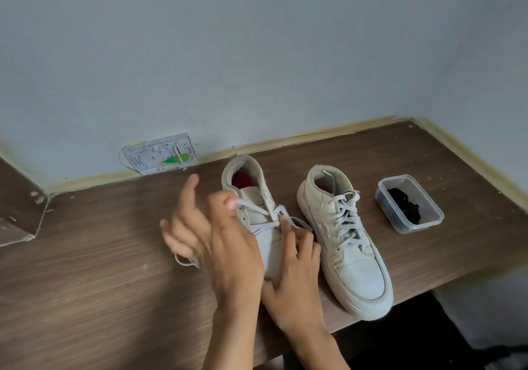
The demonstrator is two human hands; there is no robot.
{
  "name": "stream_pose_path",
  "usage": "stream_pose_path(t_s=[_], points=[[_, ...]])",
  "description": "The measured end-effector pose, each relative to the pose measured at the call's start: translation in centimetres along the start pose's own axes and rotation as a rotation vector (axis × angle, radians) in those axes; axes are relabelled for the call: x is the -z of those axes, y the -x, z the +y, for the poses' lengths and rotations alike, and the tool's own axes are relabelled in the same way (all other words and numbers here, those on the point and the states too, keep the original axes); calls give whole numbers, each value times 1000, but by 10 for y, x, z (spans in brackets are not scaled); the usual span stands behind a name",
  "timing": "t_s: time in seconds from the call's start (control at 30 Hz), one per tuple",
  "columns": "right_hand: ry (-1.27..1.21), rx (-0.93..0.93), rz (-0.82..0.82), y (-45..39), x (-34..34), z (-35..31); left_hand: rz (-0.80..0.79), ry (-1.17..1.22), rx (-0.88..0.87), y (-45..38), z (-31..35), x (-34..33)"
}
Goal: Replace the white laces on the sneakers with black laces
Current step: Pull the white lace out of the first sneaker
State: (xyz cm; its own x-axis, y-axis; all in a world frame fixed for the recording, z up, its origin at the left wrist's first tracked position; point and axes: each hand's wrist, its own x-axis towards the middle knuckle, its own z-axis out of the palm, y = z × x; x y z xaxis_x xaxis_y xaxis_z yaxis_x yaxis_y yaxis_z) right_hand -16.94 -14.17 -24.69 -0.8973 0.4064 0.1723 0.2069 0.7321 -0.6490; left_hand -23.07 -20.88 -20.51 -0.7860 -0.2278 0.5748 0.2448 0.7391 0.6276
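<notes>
- wall plate (161, 154) with loose wires, far left, behind table (85, 269)
- my left hand (211, 241) pinches white lace (257, 211) of left sneaker (257, 198), other fingers spread, blurred
- my right hand (297, 258) pinches same lace at the eyelets
- right sneaker (343, 244) just beside, fully laced white
- clear tub (410, 204) far right holds black laces (405, 204)

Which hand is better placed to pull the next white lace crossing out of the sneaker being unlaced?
Probably the left hand: it already pinches the white lace at the unlaced sneaker's upper eyelets. The right hand rests lower on that sneaker, fingers at the remaining crossing, seemingly steadying it.
</notes>
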Motion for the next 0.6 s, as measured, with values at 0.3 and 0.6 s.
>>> stream_pose_path(t_s=[0.3,0.6], points=[[14,-6,-3,0,-1,0,-19,-2,-16,-6,0,5],[15,40,33,0,-3,2,-345,-148,-23,8,-9,-10]])
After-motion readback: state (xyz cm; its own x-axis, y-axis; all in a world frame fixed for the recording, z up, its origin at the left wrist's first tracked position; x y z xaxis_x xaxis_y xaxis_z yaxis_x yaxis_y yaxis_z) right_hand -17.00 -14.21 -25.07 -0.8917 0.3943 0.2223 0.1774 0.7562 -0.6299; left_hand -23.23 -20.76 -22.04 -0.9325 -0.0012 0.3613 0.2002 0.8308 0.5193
